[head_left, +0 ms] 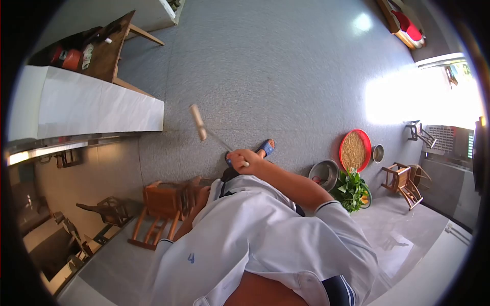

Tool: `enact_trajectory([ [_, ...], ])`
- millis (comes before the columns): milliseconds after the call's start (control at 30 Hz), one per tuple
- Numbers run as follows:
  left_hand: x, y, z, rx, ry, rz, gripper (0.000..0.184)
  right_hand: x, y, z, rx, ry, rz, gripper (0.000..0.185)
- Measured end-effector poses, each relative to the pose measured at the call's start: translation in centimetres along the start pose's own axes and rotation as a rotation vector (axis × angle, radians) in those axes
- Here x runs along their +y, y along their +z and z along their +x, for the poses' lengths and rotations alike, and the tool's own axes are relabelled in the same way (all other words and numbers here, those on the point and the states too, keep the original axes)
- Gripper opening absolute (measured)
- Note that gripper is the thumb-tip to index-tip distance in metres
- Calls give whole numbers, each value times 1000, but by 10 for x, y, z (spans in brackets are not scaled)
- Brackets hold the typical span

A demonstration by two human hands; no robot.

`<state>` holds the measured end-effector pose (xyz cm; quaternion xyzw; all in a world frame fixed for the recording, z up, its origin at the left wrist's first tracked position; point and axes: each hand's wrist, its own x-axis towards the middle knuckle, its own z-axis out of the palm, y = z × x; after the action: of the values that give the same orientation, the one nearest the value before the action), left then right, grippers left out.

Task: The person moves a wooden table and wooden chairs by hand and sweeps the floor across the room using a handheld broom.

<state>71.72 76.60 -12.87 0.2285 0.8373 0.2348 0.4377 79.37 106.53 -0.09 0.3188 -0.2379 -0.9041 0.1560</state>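
My right hand (244, 160) is closed around the pale handle of a small roller-like tool, held out in front of my body. Its thin rod runs up and left to a beige cylindrical head (197, 121), which hangs above the grey floor and looks slightly blurred. My left hand (203, 196) is low at my side, close to a brown wooden chair (162, 199). Its fingers are mostly hidden, so whether it touches the chair is unclear. My feet in blue sandals (268, 148) stand just beyond my right hand.
On the right are a red basin of grain (354, 151), a metal basin (323, 174), a small metal bowl (377, 153), leafy greens (352, 190) and small wooden chairs (401, 178). A white marble-look counter (102, 102) and wooden table (109, 51) stand left.
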Motion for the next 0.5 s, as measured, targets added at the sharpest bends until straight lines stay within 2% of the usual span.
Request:
enact_trajectory([
  [67, -3, -2, 0, 5, 10, -12, 28, 2, -9, 35, -11, 83, 27, 18],
  [133, -6, -3, 2, 5, 21, -25, 28, 4, -18, 59, 93, 171, -28, 16],
  [233, -8, -6, 6, 1, 48, -41, 28, -9, -54, 76, 50, 128, -48, 16],
  [300, -12, -9, 8, -8, 64, -52, 28, -25, -55, 42, 176, 54, 65, 19],
  [333, -13, -10, 7, -13, 69, -58, 28, -51, -87, 31, 16, 65, 139, 19],
  [367, -16, -10, 8, -15, 74, -63, 28, -53, -73, -10, -34, 152, 266, 18],
  [400, -19, -11, 8, -15, 80, -70, 28, -38, -51, -55, -32, -24, 234, 17],
  [433, -23, -12, 8, -10, 85, -78, 28, -81, -110, -64, 42, -123, 117, 14],
  [467, -27, -14, 9, -7, 93, -87, 27, -72, -89, -103, 144, -148, 151, 10],
  [500, -31, -15, 10, 1, 95, -93, 27, -78, -93, -128, 222, -264, 103, 22],
])
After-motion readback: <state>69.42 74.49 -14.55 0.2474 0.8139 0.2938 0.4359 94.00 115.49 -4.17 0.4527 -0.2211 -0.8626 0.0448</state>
